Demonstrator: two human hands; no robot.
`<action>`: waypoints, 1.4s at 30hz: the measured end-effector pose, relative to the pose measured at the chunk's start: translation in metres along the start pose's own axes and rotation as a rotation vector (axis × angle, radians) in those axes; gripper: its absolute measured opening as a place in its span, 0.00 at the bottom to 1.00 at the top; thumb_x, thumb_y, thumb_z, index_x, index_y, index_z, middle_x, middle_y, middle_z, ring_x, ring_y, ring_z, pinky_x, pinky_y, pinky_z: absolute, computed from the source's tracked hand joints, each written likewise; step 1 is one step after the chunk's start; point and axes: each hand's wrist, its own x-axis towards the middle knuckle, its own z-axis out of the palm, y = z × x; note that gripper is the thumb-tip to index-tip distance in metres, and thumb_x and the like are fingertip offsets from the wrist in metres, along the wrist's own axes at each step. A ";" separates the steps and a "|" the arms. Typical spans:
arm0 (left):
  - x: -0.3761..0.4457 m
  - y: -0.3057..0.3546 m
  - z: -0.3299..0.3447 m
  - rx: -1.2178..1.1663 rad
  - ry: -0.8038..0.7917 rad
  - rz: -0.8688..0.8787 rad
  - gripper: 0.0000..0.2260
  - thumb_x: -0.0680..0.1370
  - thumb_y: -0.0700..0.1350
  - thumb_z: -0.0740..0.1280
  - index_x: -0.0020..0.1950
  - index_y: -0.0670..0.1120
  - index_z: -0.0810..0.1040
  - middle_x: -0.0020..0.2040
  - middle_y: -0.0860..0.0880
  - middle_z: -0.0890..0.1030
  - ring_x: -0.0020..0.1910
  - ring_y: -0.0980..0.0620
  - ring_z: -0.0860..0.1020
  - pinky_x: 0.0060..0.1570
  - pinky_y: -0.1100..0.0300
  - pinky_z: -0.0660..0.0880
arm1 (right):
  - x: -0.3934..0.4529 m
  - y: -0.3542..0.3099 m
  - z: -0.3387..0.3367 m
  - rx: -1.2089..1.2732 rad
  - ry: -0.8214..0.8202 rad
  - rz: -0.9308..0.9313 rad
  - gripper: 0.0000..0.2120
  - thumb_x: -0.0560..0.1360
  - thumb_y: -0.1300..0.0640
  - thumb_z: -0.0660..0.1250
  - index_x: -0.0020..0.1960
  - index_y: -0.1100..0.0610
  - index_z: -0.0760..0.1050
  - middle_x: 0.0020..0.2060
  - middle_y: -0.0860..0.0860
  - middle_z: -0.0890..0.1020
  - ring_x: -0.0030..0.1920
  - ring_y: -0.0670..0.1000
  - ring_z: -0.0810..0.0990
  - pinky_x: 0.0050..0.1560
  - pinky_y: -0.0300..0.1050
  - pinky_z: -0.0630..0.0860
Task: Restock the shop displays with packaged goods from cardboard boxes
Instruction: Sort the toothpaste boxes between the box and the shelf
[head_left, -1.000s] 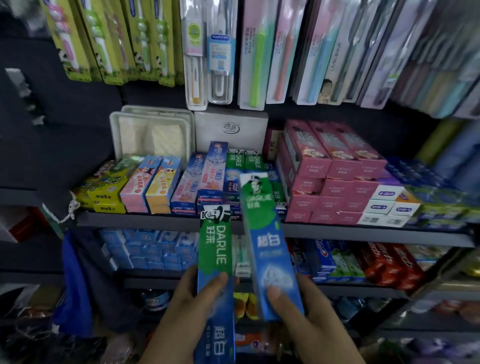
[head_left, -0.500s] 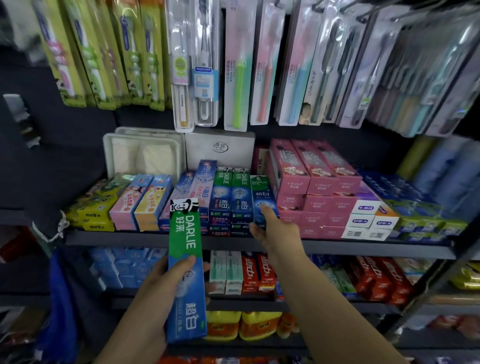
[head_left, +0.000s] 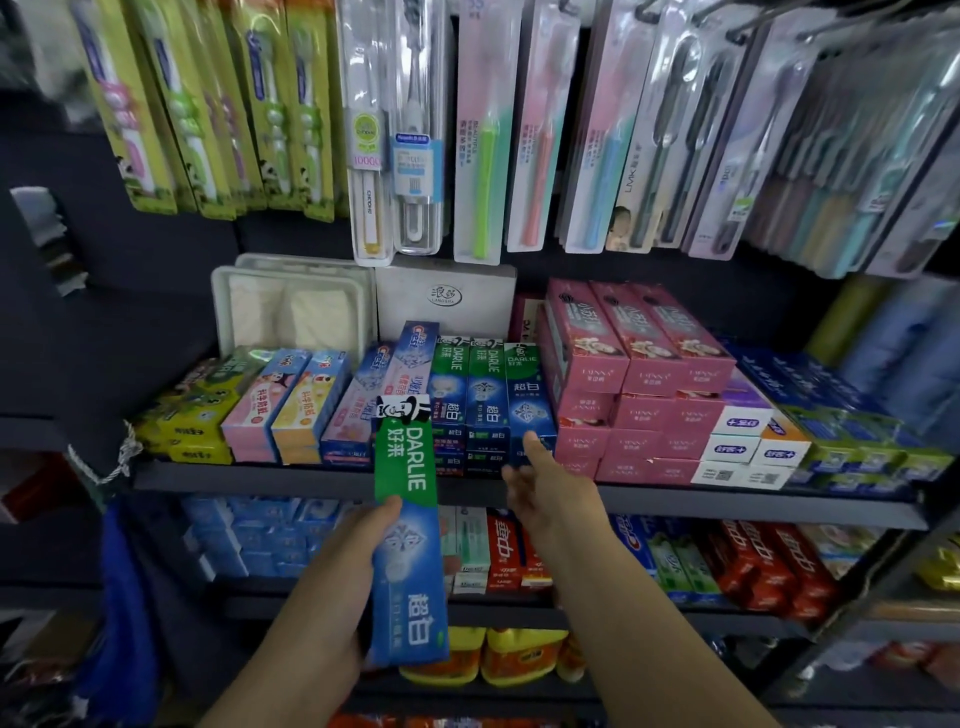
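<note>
My left hand (head_left: 358, 551) grips a long green-and-blue Darlie toothpaste box (head_left: 410, 525), held upright in front of the middle shelf (head_left: 291, 480). On that shelf stands a stack of matching Darlie boxes (head_left: 485, 400). My right hand (head_left: 545, 483) reaches toward the rightmost box of the stack (head_left: 524, 395), its index finger straight and touching the box's front end, holding nothing.
Pink toothpaste boxes (head_left: 639, 374) are piled right of the Darlie stack, Crest boxes (head_left: 384, 384) and children's toothpaste (head_left: 291, 400) to the left. Toothbrush packs (head_left: 488, 130) hang above. The lower shelf holds red and blue toothpaste boxes (head_left: 748, 566); yellow bottles (head_left: 519, 654) stand below.
My right hand set its Darlie box on the shelf stack and has now drawn back slightly, empty. My left hand keeps its box, shifted a little toward the shelf.
</note>
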 end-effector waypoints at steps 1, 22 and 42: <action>-0.005 0.000 0.006 0.002 -0.011 0.040 0.17 0.79 0.51 0.61 0.60 0.41 0.76 0.50 0.39 0.82 0.44 0.39 0.81 0.40 0.50 0.76 | -0.011 0.001 -0.004 -0.236 -0.008 -0.030 0.16 0.77 0.47 0.66 0.46 0.61 0.73 0.36 0.53 0.78 0.32 0.47 0.76 0.30 0.39 0.74; 0.004 0.018 0.028 0.232 -0.061 0.192 0.05 0.80 0.44 0.63 0.52 0.47 0.78 0.49 0.47 0.84 0.48 0.48 0.80 0.45 0.55 0.73 | 0.000 -0.014 -0.011 -0.024 0.036 -0.153 0.12 0.72 0.52 0.73 0.43 0.61 0.76 0.35 0.53 0.82 0.38 0.47 0.84 0.45 0.43 0.80; 0.015 -0.001 0.001 0.251 -0.036 0.031 0.05 0.80 0.40 0.62 0.48 0.41 0.77 0.33 0.45 0.83 0.34 0.46 0.77 0.35 0.56 0.70 | 0.012 -0.016 0.003 0.030 0.166 -0.135 0.18 0.70 0.45 0.73 0.45 0.59 0.73 0.30 0.51 0.77 0.32 0.47 0.76 0.39 0.43 0.79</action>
